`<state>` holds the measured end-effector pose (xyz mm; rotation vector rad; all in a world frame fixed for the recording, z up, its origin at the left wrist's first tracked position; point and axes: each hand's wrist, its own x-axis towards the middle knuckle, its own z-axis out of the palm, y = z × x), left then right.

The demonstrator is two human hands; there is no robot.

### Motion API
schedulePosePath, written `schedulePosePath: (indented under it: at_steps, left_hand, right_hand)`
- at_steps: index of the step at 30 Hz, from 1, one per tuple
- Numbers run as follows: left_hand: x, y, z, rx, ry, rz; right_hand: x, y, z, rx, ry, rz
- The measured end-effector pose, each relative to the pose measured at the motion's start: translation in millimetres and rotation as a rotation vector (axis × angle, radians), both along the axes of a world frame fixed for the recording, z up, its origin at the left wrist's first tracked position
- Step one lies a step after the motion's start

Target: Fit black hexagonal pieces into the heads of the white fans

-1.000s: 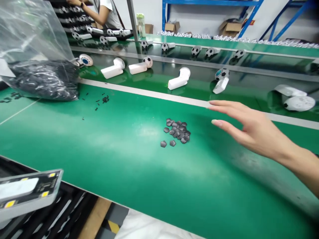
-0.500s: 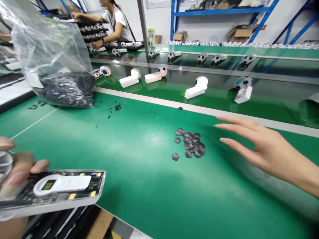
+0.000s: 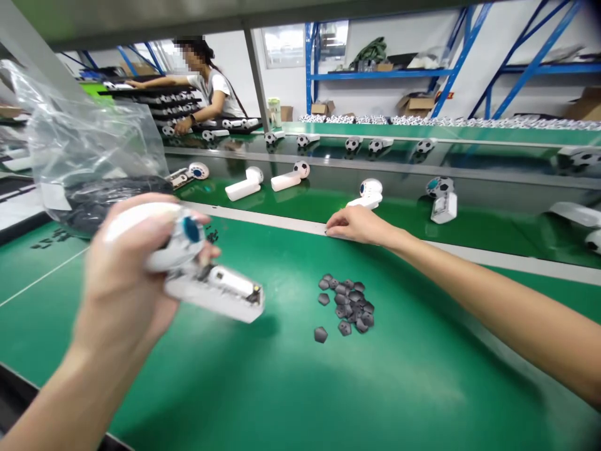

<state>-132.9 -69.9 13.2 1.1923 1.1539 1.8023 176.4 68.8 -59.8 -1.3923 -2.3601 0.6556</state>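
Your left grip (image 3: 126, 269) had brought the white device (image 3: 216, 291) farther over the desk (image 3: 258, 388).
It was closed around the device's rounded head, blue disc showing, the handle's inner parts exposed and slightly blurred; your right grip (image 3: 354, 224) had moved from beside the black pentagons (image 3: 354, 304) to the pale strip (image 3: 263, 219), fingertips bunched, though whether they pinched anything I could not tell.

factory workshop, conveyor belt (image 3: 404, 220), blue shelving (image 3: 380, 74)

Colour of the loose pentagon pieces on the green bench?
Dark grey to black; the pentagon pieces show best in the current head view, against the green bench.
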Motion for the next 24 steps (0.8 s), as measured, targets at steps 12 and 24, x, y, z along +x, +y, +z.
schedulePosePath:
  at_steps: [12,24]
  left_hand:
    - [93.9,125.3,-36.0,-0.058,0.009,-0.289]
    - [97.2,114.4,-35.4,-0.038,0.033,-0.323]
  right_hand:
    - [-1.7,1.4,10.3,-0.079,0.278,-0.056]
    - [-32.2,-48.6,32.5,0.082,0.963,-0.031]
